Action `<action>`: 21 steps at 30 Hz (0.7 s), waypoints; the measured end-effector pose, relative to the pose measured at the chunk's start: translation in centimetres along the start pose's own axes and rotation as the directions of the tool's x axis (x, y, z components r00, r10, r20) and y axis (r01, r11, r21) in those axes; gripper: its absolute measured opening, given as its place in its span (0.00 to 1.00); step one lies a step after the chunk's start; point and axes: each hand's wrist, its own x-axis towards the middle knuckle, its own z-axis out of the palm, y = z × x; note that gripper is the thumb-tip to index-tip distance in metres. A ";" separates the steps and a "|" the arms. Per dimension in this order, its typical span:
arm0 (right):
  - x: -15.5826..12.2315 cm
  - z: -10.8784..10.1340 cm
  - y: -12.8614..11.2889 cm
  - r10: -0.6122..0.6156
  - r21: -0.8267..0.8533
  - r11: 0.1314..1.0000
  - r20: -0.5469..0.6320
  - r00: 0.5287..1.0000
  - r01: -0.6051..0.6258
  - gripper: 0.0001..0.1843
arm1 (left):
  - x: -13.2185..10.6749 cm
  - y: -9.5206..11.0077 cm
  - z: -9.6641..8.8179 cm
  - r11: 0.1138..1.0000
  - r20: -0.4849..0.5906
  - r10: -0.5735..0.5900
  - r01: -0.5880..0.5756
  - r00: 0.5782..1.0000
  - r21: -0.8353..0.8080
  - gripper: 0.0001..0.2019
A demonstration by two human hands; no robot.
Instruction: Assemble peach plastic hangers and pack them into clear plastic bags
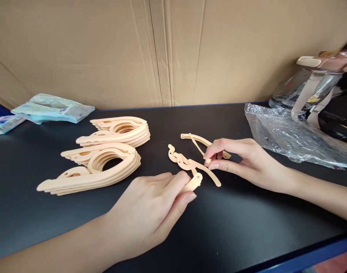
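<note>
Peach plastic parts of a folding clothes hanger lie in front of me on the black table. My left hand (159, 204) grips one hanger arm (193, 183) between thumb and fingers, its rounded, holed end sticking out. Just beyond it lie a hanger hook (171, 153) and a curved hanger piece (209, 173), overlapping one another. My right hand (244, 161) pinches the end of a thin hanger strip (196, 144), which crosses another hanger arm (200, 138). The fingers partly hide that arm. Two stacks of folded hangers, a front one (113, 178) and a rear one (133, 137), sit to the left.
A light blue soft packet (54, 110) lies at the back left. On the right are a clear plastic bag (287, 136) and a transparent bottle (301, 91) with a pink lid and strap. A cardboard wall (105, 57) stands along the table's far edge.
</note>
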 end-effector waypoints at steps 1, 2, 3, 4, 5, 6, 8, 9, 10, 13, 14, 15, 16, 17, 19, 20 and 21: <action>0.0 0.1 0.0 0.032 0.040 0.999 -0.018 0.999 -0.031 0.08 | 0.0 0.0 0.0 1.000 0.000 0.005 -0.005 1.000 0.000 0.08; 0.0 0.2 0.0 0.066 0.090 0.994 -0.027 0.997 -0.063 0.08 | -0.1 0.0 0.0 1.000 -0.002 0.009 -0.009 1.000 0.002 0.08; 0.0 0.3 0.0 0.094 0.147 0.985 -0.026 0.995 -0.089 0.08 | -0.1 -0.1 0.0 1.000 -0.006 0.009 -0.009 1.000 0.006 0.08; 0.0 0.3 0.0 0.116 0.205 0.972 -0.016 0.993 -0.110 0.08 | -0.1 -0.1 0.0 1.000 -0.006 0.008 -0.008 1.000 0.010 0.08; 0.1 0.4 -0.1 0.133 0.261 0.957 -0.001 0.991 -0.128 0.08 | -0.1 -0.1 0.0 1.000 -0.005 0.006 -0.005 1.000 0.013 0.09; 0.2 0.5 -0.2 0.146 0.313 0.939 0.017 0.989 -0.144 0.08 | -0.1 -0.2 0.1 1.000 -0.001 0.005 -0.005 1.000 0.013 0.09; 0.3 0.6 -0.4 0.163 0.411 0.895 0.061 0.985 -0.173 0.07 | 0.0 -0.2 0.1 1.000 0.006 0.005 -0.005 1.000 0.008 0.09; 0.4 0.7 -0.5 0.171 0.460 0.867 0.083 0.982 -0.190 0.06 | 0.1 -0.3 0.1 1.000 0.008 0.006 -0.006 1.000 0.004 0.09; 0.5 0.7 -0.5 0.183 0.506 0.836 0.104 0.978 -0.211 0.06 | 0.1 -0.3 0.1 1.000 0.009 0.006 -0.006 1.000 0.002 0.09; 0.7 0.8 -0.5 0.221 0.588 0.761 0.163 0.962 -0.274 0.08 | 0.2 -0.3 0.2 1.000 0.017 -0.007 0.007 1.000 -0.001 0.09; 0.7 0.8 -0.5 0.232 0.595 0.749 0.176 0.957 -0.291 0.10 | 0.2 -0.3 0.2 1.000 0.019 -0.013 0.013 1.000 0.000 0.09; 0.6 0.8 -0.3 0.234 0.599 0.744 0.182 0.955 -0.297 0.10 | 0.1 -0.3 0.2 1.000 0.021 -0.019 0.019 1.000 0.000 0.09; 0.6 0.8 -0.2 0.229 0.601 0.743 0.184 0.956 -0.294 0.09 | 0.1 -0.3 0.2 1.000 0.024 -0.023 0.023 0.999 0.000 0.09; 0.5 0.8 0.0 0.221 0.604 0.744 0.182 0.958 -0.286 0.09 | 0.0 -0.3 0.2 1.000 0.027 -0.023 0.023 0.999 0.001 0.08; 0.5 0.8 0.2 0.197 0.618 0.738 0.183 0.963 -0.269 0.09 | 0.0 -0.3 0.1 1.000 0.032 -0.013 0.013 0.999 0.001 0.08; 0.5 0.8 0.3 0.190 0.630 0.729 0.190 0.963 -0.268 0.10 | 0.0 -0.3 0.1 1.000 0.029 -0.003 0.003 1.000 0.000 0.08; 0.5 0.8 0.3 0.187 0.642 0.717 0.197 0.963 -0.270 0.10 | 0.0 -0.3 0.0 1.000 0.026 0.008 -0.008 1.000 -0.001 0.08</action>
